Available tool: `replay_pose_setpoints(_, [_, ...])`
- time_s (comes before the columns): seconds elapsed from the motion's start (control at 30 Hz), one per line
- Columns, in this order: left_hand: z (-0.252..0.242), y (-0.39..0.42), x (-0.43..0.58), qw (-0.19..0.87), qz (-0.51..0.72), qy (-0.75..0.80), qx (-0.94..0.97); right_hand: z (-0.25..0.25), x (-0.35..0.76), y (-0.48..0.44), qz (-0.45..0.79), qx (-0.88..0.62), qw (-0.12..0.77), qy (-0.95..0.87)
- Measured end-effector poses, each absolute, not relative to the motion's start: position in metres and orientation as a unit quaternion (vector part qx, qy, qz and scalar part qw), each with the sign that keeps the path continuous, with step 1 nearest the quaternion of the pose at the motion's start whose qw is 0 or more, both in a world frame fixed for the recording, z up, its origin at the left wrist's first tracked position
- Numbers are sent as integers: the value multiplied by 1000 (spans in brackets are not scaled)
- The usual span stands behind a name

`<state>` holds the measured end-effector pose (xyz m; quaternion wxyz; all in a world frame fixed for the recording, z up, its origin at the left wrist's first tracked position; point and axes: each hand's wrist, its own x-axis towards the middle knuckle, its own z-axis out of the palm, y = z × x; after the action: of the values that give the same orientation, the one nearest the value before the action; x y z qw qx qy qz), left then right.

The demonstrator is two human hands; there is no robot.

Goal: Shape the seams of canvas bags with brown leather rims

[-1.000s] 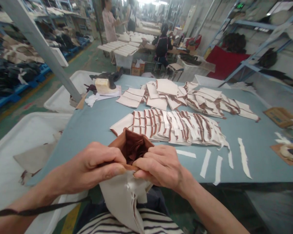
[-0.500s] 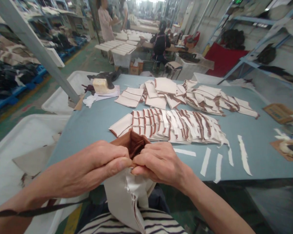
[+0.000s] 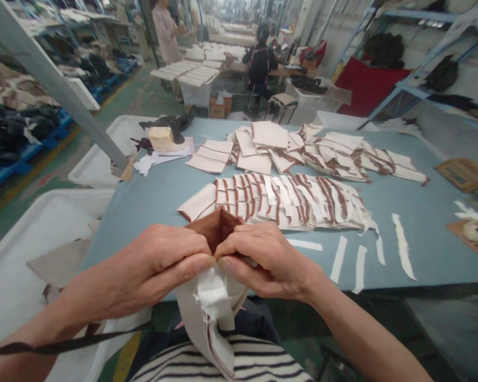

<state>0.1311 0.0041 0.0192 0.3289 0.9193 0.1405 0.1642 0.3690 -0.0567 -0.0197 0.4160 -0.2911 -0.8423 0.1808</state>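
Rim of lined pouch pinched in both hands at the seam

The off-white cloth pouch with brown lining (image 3: 190, 307) is held off the surface, in front of the near edge of the blue-grey table (image 3: 143, 207) and over the wearer's lap. Its mouth is uppermost and parted, showing the brown lining. A short white fabric strip (image 3: 213, 294) hangs at the front seam; its upper end is hidden by the thumbs.

The left hand (image 3: 165, 262) and the right hand (image 3: 269, 260) each pinch the near rim, thumbs outside, fingers curled toward the lining. The thumb tips are just beside each other; contact between them cannot be confirmed.

Step in hand, as judged: working the rim at the seam. The next move would call for a firm, level grip on both sides of the seam, with the strip lying flat.

Loose white fabric strips (image 3: 338, 260) lie toward the near edge. Behind them, an overlapping row of off-white, brown-edged cloth pieces (image 3: 287, 201) runs across the middle. A heaped pile of similar pieces (image 3: 271, 135) lies toward the far edge, and a pale yellow block (image 3: 161, 139) near the far left corner.
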Motion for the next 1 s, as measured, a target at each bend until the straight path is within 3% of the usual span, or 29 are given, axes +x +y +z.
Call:
replay_pose_setpoints(0.33, [23,19,138,411,71,201,886,-16,378,-47,195,-333,345,-856])
replay_pose_setpoints(0.5, [22,28,134,525,18,234,818,-15,375,-32,212,-294,383,-850])
replay_pose_setpoints(0.6, [18,23,134,549,70,269,788,-19,370,-26,258,-278,419,-825])
replay_pose_setpoints(0.77, [5,13,134,545,226,338,734,-38,351,-34,322,-363,556,-675])
replay_pose_setpoints(1.0, [-8,17,122,473,307,388,729,-68,323,-53,505,-412,444,-615])
